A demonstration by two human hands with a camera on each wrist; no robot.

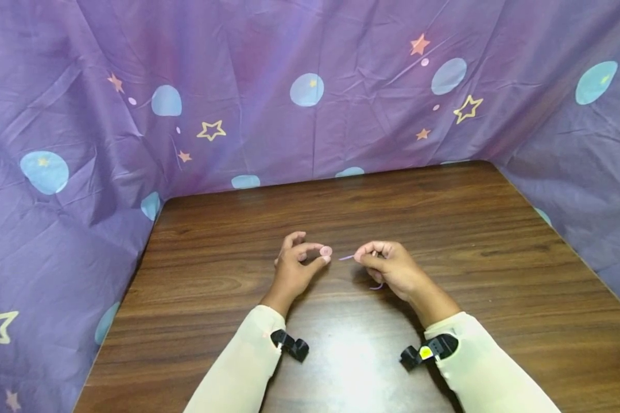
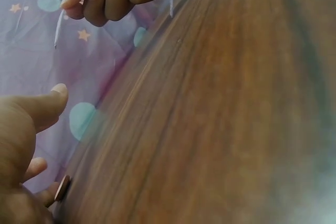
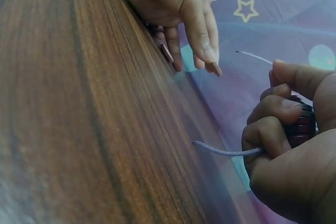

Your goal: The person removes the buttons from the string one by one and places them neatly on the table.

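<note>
- Two pale sleeves (image 1: 232,361) reach in over the bench (image 1: 227,235), a black camera (image 1: 291,345) strapped at each wrist.
- Right hand (image 1: 392,267): fingers curled, its grip pinching the thread (image 3: 228,153) between thumb and forefinger. One end points at the left hand; the other trails below the curled fingers.
- A dark, ridged thing (image 3: 302,124) sits inside that hand, partly hidden by the fingers; what it is, I cannot tell.
- Left hand (image 1: 295,267): thumb and forefinger pinch the pink button (image 1: 326,251) by its rim, above the bench, face showing. The thread's tip is near it, not touching.
- A thin disc (image 2: 62,188) shows edge-on by the left hand's lower fingers; whether it is another button, I cannot tell.
- Brown wood grain, with bright glare between the forearms.
- Behind, creased purple cloth (image 1: 258,46) with stars and blue spots surrounds the bench's far end.
</note>
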